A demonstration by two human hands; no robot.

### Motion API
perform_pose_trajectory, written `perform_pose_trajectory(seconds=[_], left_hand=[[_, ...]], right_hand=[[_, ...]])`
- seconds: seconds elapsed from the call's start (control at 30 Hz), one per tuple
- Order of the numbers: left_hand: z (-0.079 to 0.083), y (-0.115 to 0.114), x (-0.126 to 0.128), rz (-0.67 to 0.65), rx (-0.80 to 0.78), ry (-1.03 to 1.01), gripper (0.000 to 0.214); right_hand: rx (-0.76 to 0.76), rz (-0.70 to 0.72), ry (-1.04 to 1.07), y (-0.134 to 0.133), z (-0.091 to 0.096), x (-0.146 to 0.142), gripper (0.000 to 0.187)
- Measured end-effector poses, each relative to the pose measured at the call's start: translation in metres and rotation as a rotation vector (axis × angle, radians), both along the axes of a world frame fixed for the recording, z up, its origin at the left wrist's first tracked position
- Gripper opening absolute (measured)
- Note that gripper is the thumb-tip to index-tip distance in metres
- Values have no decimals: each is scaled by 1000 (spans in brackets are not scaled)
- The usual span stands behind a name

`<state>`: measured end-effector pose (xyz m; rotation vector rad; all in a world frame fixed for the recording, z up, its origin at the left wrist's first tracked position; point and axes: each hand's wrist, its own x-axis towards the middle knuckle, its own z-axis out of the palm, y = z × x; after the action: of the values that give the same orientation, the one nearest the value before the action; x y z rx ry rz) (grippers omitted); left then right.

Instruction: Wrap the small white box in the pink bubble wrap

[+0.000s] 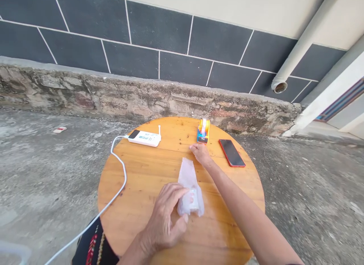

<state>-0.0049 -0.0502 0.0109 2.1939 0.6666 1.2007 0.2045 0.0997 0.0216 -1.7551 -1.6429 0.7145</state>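
Observation:
A thin white plastic bag (189, 189) with a small object inside lies on the round wooden table (142, 181). My left hand (166, 215) grips the bag's filled lower end between thumb and fingers. My right hand (200, 153) reaches across the table, its fingers curled near a small blue, orange and yellow tape dispenser (203, 131) standing at the far edge. What, if anything, the right fingers pinch is too small to make out.
A white power bank (144, 138) with a white cable (119, 174) trailing off the left side sits at the table's far left. A red-cased phone (231, 153) lies face up at the right. Concrete ground, a stone ledge and a tiled wall surround the table.

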Motion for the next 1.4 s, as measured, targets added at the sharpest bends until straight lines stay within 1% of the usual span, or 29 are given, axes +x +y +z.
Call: perform_pose_trajectory(seconds=[0.1, 0.2, 0.3, 0.37, 0.43, 0.47, 0.57, 0.7, 0.77, 0.83, 0.9, 0.93, 1.0, 1.03, 1.1, 1.13, 1.2, 1.3, 1.37, 1.4], left_hand=[[0, 0, 1, 130, -47, -51, 28], [-1, 2, 3, 233, -73, -59, 22], [-1, 3, 7, 261, -91, -29, 24], [-2, 3, 8, 255, -109, -4, 27], [-4, 3, 8, 247, -114, 11, 29], [-5, 3, 8, 245, -114, 17, 31], [-7, 3, 7, 240, -141, 28, 32], [-9, 2, 5, 219, -212, -1, 30], [-9, 2, 5, 232, -263, -35, 27], [-6, 4, 4, 276, -339, -44, 24], [0, 8, 3, 321, -410, -11, 22], [5, 12, 3, 335, -433, 23, 22], [17, 20, 5, 344, -437, 102, 22], [23, 25, 7, 345, -425, 155, 22], [36, 36, 15, 361, -394, 293, 25], [41, 42, 21, 368, -373, 378, 28], [48, 52, 33, 362, -327, 570, 29], [49, 63, 48, 344, -300, 667, 27], [47, 69, 53, 321, -299, 682, 29], [45, 71, 53, 309, -297, 687, 30]], right_hand=[[50, 13, -16, -22, 13, 4, 26], [58, 80, -44, -58, 25, 2, 28], [31, 150, -106, -95, 34, -6, 22], [23, 141, -167, -112, 36, -12, 15], [28, 93, -224, -121, 34, -12, 7], [32, 64, -247, -123, 32, -9, 8], [26, -18, -279, -128, 22, 10, 13], [17, -117, -260, -140, 3, 38, 23], [37, -151, -233, -148, -5, 45, 24], [61, -171, -202, -154, -9, 46, 24], [76, -180, -169, -157, -7, 44, 26], [80, -179, -152, -157, -4, 42, 31], [82, -167, -120, -153, 3, 38, 38], [80, -159, -108, -149, 7, 36, 39], [69, -144, -100, -138, 13, 29, 37], [63, -138, -104, -131, 14, 25, 39], [59, -131, -120, -117, 13, 18, 41], [68, -130, -144, -102, 4, 9, 23], [79, -141, -153, -98, -3, 7, 11], [87, -149, -154, -98, -6, 7, 8]])
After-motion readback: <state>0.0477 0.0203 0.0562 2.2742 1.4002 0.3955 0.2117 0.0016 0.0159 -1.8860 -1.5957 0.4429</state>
